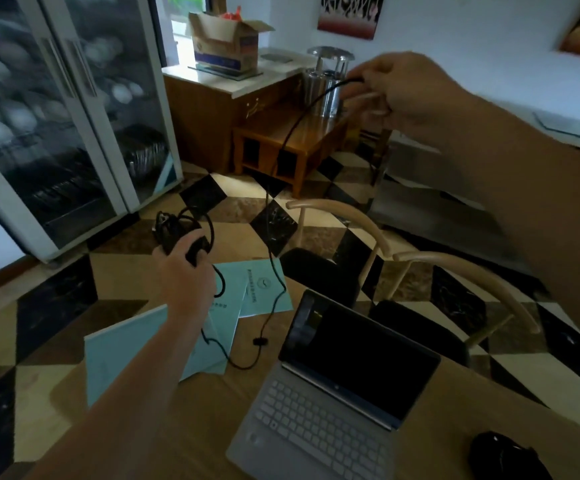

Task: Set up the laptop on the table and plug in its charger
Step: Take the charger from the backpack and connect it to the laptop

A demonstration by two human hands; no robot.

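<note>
A silver laptop (330, 386) stands open on the wooden table (198, 441), its screen dark. My left hand (184, 275) grips the black charger brick with its bundled cord (177, 230) above the table's far left edge. My right hand (402, 91) is raised high at the upper right and pinches the black charger cable (281, 150) near its end. From there the cable hangs down in a long curve, crosses the papers and loops back to my left hand.
Light blue booklets (125, 351) lie on the table left of the laptop. A black mouse (503, 455) sits at the bottom right. Two wooden chairs with black seats (361, 230) stand behind the table. A glass cabinet (56, 116) and a low wooden cabinet (281, 140) stand beyond.
</note>
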